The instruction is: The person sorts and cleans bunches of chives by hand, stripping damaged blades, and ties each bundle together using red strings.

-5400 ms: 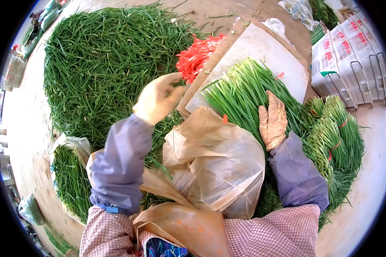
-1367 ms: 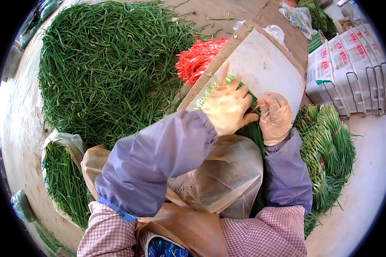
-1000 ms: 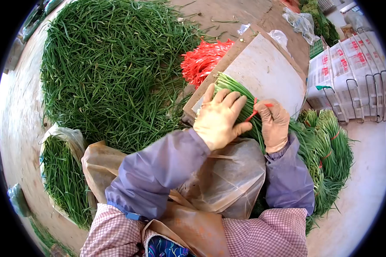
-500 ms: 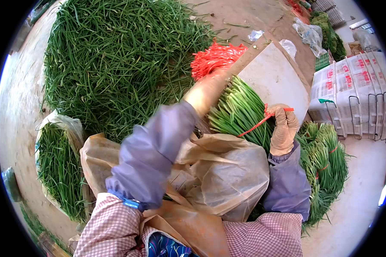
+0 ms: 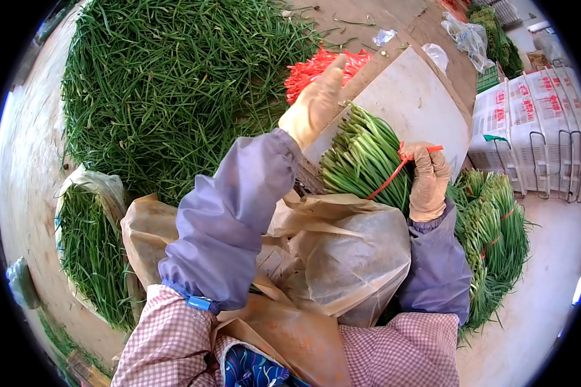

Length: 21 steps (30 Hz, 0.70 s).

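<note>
A bunch of garlic chives (image 5: pixel 366 155) lies at the near end of a white board (image 5: pixel 412 90), its pale cut ends facing up and left. Around it runs a red tie (image 5: pixel 388 178), whose upper end sticks out past my right hand (image 5: pixel 428 184). That gloved hand is closed, pinching the tie at the bunch's right side. My left hand (image 5: pixel 313 106), also gloved, is raised left of the bunch with its fingers stretched out, and nothing shows in it. Just behind it sits a heap of red ties (image 5: pixel 316 69).
A large pile of loose chives (image 5: pixel 181 90) covers the floor ahead and left. To the left stands a bag of chives (image 5: pixel 93 258). Tied bunches (image 5: pixel 497 238) are stacked at my right, below white crates (image 5: pixel 529 129). A brown plastic apron (image 5: pixel 348 251) covers my lap.
My left hand has lifted back from the red ties, and its fingers now show stretched out. The right hand keeps its pinch on the tie at the bunch.
</note>
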### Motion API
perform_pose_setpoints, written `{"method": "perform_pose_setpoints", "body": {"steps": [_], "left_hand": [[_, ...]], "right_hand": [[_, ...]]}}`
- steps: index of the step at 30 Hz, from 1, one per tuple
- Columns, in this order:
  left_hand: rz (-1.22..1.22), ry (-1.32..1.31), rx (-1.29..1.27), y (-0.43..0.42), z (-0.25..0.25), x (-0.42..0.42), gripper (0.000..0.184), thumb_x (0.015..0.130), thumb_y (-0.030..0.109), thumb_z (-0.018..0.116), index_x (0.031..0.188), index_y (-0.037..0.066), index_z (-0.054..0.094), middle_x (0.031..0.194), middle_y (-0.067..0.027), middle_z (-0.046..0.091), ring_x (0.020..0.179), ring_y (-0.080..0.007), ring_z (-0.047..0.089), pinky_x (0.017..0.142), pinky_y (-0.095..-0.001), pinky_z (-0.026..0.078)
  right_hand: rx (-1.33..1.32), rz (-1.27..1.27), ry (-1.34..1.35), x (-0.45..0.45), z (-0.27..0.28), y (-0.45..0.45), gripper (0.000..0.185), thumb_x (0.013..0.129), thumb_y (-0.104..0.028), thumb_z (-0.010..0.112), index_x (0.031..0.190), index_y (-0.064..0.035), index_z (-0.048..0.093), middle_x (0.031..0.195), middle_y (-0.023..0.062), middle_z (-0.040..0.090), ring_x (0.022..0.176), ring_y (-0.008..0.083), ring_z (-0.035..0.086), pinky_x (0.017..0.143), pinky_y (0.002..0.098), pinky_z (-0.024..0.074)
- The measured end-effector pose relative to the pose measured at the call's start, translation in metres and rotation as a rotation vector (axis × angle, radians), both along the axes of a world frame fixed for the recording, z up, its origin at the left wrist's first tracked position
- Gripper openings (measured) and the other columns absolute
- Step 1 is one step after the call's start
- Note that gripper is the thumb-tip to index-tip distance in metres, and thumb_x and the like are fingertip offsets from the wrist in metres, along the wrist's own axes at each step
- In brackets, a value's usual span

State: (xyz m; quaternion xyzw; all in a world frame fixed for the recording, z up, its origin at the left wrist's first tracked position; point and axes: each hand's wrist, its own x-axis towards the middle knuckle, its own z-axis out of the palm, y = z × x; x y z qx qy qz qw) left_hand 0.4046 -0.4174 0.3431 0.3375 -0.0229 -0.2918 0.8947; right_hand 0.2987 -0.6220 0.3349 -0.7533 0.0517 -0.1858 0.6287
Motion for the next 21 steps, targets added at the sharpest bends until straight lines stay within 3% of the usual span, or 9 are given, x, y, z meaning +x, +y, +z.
{"method": "perform_pose_setpoints", "body": {"steps": [1, 4, 7, 10, 12, 14, 17, 21], "left_hand": [[0.059, -0.369, 0.088, -0.01, -0.036, 0.003, 0.062, 0.1, 0.046, 0.045, 0.149, 0.01, 0.033, 0.146, -0.0101, 0.045, 0.129, -0.0218, 0.045, 0.11, -0.0367, 0.035], [0.074, -1.278, 0.896, -0.016, -0.044, -0.014, 0.055, 0.099, 0.038, 0.05, 0.145, 0.011, 0.038, 0.14, -0.0144, 0.051, 0.135, -0.033, 0.04, 0.114, -0.0473, 0.024], [0.398, -1.297, 1.132, -0.011, -0.027, -0.01, 0.061, 0.091, 0.034, 0.061, 0.143, 0.009, 0.04, 0.143, -0.0154, 0.047, 0.136, -0.0362, 0.038, 0.112, -0.0621, 0.016], [0.373, -1.675, 1.141, -0.015, 0.006, -0.02, 0.063, 0.087, 0.033, 0.064, 0.142, 0.011, 0.043, 0.144, -0.0127, 0.045, 0.137, -0.0305, 0.038, 0.114, -0.0617, 0.011], [0.115, -1.855, 1.117, -0.027, 0.014, -0.037, 0.071, 0.081, 0.036, 0.069, 0.14, 0.005, 0.043, 0.141, -0.0117, 0.048, 0.135, -0.0278, 0.041, 0.115, -0.06, 0.01], [-0.226, -1.622, 1.076, -0.027, 0.01, -0.044, 0.079, 0.078, 0.039, 0.071, 0.139, 0.0, 0.041, 0.138, -0.0149, 0.049, 0.132, -0.028, 0.043, 0.116, -0.059, 0.011], [-0.037, -1.703, 1.152, -0.016, -0.019, -0.058, 0.094, 0.07, 0.043, 0.076, 0.144, 0.001, 0.034, 0.126, -0.0187, 0.051, 0.127, -0.0316, 0.045, 0.114, -0.0589, 0.013], [0.012, -1.724, 1.349, -0.028, -0.01, -0.066, 0.092, 0.069, 0.036, 0.077, 0.146, 0.007, 0.035, 0.111, -0.0124, 0.053, 0.114, -0.0286, 0.051, 0.114, -0.0577, 0.016]], "right_hand": [[0.005, 0.001, 0.0, 0.001, 0.0, 0.001, 0.02, 0.094, -0.019, 0.063, 0.085, -0.002, 0.067, 0.082, 0.0045, 0.067, 0.081, 0.0137, 0.06, 0.081, 0.0299, 0.0476], [-0.088, -0.036, 0.111, 0.005, 0.008, 0.002, 0.019, 0.094, -0.018, 0.064, 0.085, -0.0013, 0.067, 0.08, 0.0031, 0.067, 0.079, 0.0121, 0.059, 0.08, 0.0278, 0.0473], [-0.085, 0.011, 0.079, 0.001, 0.014, -0.001, 0.013, 0.093, -0.012, 0.065, 0.086, -0.0012, 0.068, 0.079, 0.0011, 0.066, 0.077, 0.0102, 0.058, 0.075, 0.0253, 0.0468], [-0.314, -0.006, 0.054, -0.004, 0.022, -0.001, 0.009, 0.091, -0.009, 0.067, 0.087, -0.0002, 0.066, 0.076, 0.0028, 0.063, 0.072, 0.0119, 0.057, 0.069, 0.0258, 0.0458], [-0.504, -0.054, -0.063, -0.004, 0.027, 0.005, 0.008, 0.09, -0.007, 0.067, 0.087, 0.0006, 0.064, 0.076, 0.0052, 0.062, 0.07, 0.0143, 0.057, 0.066, 0.0271, 0.0456], [-0.667, -0.14, -0.175, -0.004, 0.019, -0.004, 0.007, 0.087, -0.003, 0.068, 0.087, 0.0006, 0.063, 0.078, 0.0088, 0.061, 0.068, 0.0202, 0.057, 0.063, 0.0304, 0.0458], [-0.749, -0.194, -0.158, -0.009, 0.016, -0.013, 0.009, 0.084, -0.002, 0.07, 0.087, 0.0001, 0.062, 0.079, 0.0099, 0.061, 0.068, 0.0232, 0.058, 0.063, 0.0318, 0.0468], [-0.924, -0.123, -0.327, 0.006, 0.028, -0.003, 0.009, 0.084, 0.0, 0.069, 0.086, 0.0003, 0.061, 0.08, 0.0094, 0.061, 0.07, 0.0228, 0.059, 0.064, 0.0323, 0.0474]]}}
